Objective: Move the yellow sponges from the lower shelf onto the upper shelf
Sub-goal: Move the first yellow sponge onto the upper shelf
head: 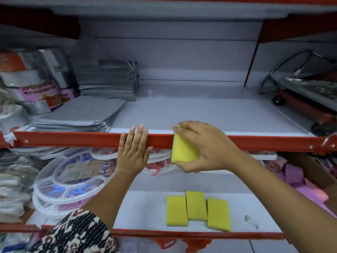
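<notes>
right hand (pixel 206 147) pinching yellow sponge (pixel 183 150) — at upper shelf (pixel 200 114) | left hand (pixel 134 148) spread flat

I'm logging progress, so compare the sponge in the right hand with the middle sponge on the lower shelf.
The held sponge is up at the upper shelf's red front edge, gripped by the right hand; the middle sponge lies untouched on the lower shelf. The held one is tilted on end; the middle one lies flat between two others. Both are yellow and rectangular.
</notes>
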Tool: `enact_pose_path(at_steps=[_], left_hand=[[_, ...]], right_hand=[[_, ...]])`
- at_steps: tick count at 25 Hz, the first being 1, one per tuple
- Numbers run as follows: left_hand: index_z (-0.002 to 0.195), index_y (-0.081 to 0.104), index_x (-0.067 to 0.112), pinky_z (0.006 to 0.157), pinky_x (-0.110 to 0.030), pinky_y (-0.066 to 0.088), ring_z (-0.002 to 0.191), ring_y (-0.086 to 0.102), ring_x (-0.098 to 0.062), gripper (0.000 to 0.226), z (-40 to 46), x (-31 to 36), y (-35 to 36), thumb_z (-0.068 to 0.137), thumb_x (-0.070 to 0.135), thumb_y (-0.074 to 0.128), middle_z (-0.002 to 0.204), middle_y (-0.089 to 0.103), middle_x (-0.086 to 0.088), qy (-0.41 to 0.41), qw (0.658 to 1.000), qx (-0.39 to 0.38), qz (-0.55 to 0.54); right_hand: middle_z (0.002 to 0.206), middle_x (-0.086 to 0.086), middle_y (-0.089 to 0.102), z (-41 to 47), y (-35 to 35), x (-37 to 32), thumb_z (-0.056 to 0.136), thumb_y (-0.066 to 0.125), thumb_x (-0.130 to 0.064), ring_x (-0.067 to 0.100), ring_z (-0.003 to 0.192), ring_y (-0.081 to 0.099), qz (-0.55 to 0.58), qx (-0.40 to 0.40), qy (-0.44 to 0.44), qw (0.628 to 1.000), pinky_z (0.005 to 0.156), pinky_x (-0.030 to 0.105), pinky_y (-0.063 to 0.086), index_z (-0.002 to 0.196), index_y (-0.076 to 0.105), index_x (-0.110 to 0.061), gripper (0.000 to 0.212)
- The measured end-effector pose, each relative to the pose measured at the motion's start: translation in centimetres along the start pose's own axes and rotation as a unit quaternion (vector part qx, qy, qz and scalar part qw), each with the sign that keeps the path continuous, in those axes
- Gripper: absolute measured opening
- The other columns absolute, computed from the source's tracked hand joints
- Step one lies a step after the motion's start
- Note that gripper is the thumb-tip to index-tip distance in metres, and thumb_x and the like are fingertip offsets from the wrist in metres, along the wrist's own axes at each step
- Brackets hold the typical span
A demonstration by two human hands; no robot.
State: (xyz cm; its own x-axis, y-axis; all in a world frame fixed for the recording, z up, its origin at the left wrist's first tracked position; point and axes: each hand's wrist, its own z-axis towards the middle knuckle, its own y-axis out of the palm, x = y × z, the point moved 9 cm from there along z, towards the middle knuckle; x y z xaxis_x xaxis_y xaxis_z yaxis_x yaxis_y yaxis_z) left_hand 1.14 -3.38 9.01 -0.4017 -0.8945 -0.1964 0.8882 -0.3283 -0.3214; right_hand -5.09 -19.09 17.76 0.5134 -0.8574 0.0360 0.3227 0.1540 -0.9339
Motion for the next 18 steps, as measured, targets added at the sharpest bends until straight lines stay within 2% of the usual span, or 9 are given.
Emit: enact_pose_path(at_steps=[2,4,7,11,15,18], left_hand=[[0.150,0.017,0.012,0.119,-0.042,0.008,0.145,0.014,-0.023,0.054,0.0,0.0,-0.2,0.103,0.038,0.023,0.160,0.009,-0.002,0.000,1.000,0.004,0.004],[0.150,0.018,0.012,0.119,-0.041,0.010,0.145,0.014,-0.023,0.054,0.2,0.0,-0.2,0.103,0.038,0.023,0.159,0.010,-0.002,-0.001,1.000,0.005,0.006],[0.150,0.019,0.012,0.119,-0.041,0.010,0.145,0.015,-0.022,0.054,0.1,0.1,-0.3,0.103,0.038,0.024,0.159,0.011,-0.002,-0.001,1.000,0.014,0.011],[0.150,0.020,0.012,0.119,-0.041,0.010,0.145,0.015,-0.022,0.054,0.1,0.0,-0.2,0.103,0.038,0.023,0.159,0.011,-0.002,-0.004,1.000,0.015,0.014],[0.151,0.017,0.013,0.119,-0.040,0.009,0.145,0.014,-0.021,0.054,0.2,-0.1,-0.1,0.103,0.039,0.021,0.159,0.010,-0.001,-0.009,1.000,0.007,0.014],[0.150,0.017,0.014,0.119,-0.040,0.008,0.146,0.012,-0.021,0.054,0.1,-0.1,0.1,0.103,0.039,0.020,0.160,0.008,-0.001,-0.009,1.000,0.004,0.013]], right_hand=[[0.133,0.000,0.058,1.7,-1.5,0.5,0.063,0.059,-0.065,0.015,0.119,0.053,0.077,0.011,0.005,0.997,0.100,0.025,0.038,0.132,0.055,-0.021,0.082],[0.130,0.000,0.060,3.4,-2.4,0.9,0.060,0.073,-0.056,0.010,0.119,0.053,0.141,0.022,0.002,0.990,0.102,0.017,0.033,0.126,0.061,-0.019,0.076],[0.129,-0.002,0.061,6.3,-2.5,2.2,0.059,0.084,-0.043,0.009,0.118,0.053,0.163,0.017,0.006,0.987,0.102,0.018,0.034,0.121,0.065,-0.019,0.069],[0.140,-0.007,0.053,10.4,1.0,4.9,0.060,0.077,-0.051,0.011,0.127,0.047,0.150,-0.093,0.041,0.983,0.106,0.028,0.038,0.127,0.060,-0.024,0.074],[0.148,-0.011,0.042,11.8,5.2,6.9,0.068,0.080,-0.043,0.010,0.135,0.037,0.193,-0.194,0.072,0.959,0.106,0.025,0.032,0.134,0.053,-0.029,0.072],[0.153,-0.015,0.034,11.1,6.4,7.0,0.069,0.080,-0.044,0.008,0.140,0.030,0.225,-0.219,0.075,0.946,0.110,0.024,0.026,0.136,0.048,-0.034,0.075]])
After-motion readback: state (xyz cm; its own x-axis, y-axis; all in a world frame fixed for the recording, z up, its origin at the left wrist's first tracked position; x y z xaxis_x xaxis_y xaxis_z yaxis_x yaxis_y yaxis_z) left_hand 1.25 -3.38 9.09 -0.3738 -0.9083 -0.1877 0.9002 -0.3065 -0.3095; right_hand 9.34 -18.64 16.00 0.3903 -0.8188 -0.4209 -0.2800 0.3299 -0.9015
